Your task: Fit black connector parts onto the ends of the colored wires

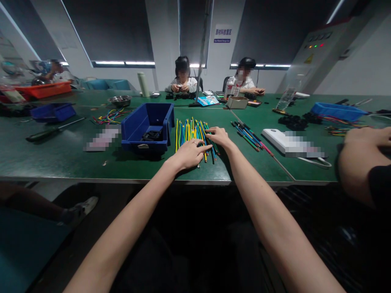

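Observation:
A spread of short yellow, blue and green wires (191,131) lies on the green table (61,156) in front of me. My left hand (187,154) rests on the near end of the wires, index finger stretched out to the right, a ring on one finger. My right hand (218,136) lies flat on the right side of the same bundle, fingers extended toward the left. Neither hand grips a wire. A blue plastic bin (146,126) with small black parts inside stands just left of the wires.
A second small bunch of wires (249,136) and a white power bank (282,140) lie to the right. A co-worker's arm (360,158) rests at the right edge. Two people sit across the table; a screwdriver (51,130), more bins and a metal bowl stand at left.

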A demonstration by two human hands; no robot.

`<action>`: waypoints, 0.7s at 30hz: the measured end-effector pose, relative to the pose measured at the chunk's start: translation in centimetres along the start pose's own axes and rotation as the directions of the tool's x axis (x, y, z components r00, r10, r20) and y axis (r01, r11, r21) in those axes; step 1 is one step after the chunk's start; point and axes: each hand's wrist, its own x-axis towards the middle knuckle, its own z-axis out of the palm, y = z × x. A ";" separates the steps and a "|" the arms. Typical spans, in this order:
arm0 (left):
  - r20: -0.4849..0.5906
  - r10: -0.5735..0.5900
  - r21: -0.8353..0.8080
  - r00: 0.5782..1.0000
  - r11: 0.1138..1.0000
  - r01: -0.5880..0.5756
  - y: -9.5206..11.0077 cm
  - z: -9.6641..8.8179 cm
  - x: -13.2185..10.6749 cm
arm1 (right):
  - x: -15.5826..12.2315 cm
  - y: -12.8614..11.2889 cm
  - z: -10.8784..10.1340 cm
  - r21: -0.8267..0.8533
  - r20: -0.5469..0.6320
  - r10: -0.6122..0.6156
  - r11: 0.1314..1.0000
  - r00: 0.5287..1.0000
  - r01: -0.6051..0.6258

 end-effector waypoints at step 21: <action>0.059 -0.040 -0.005 0.997 0.999 0.041 0.0 0.0 0.0 | -0.1 0.2 0.7 -0.105 -0.066 -0.028 0.994 0.997 0.021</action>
